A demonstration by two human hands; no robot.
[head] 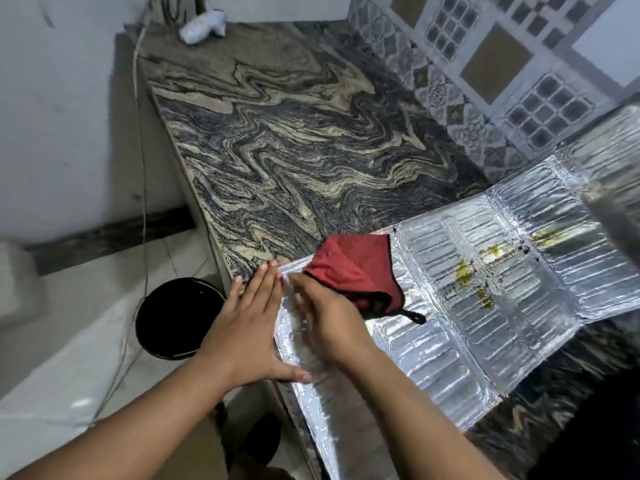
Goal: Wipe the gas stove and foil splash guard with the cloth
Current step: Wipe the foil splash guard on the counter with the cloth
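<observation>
The foil splash guard [485,306] lies flat and unfolded on the marble counter, with yellow-green stains near its middle right. My right hand [332,323] grips a red cloth [356,268] with a dark edge and loop, pressed on the guard's left panel; the hand is blurred. My left hand [252,327] lies flat, fingers together, on the guard's left edge at the counter's rim. No gas stove is in view.
The swirled marble counter [277,140] stretches away to a white crumpled cloth [204,26] at the far end. Patterned wall tiles [485,64] run along the right. A black bucket [173,317] stands on the floor to the left, below the counter edge.
</observation>
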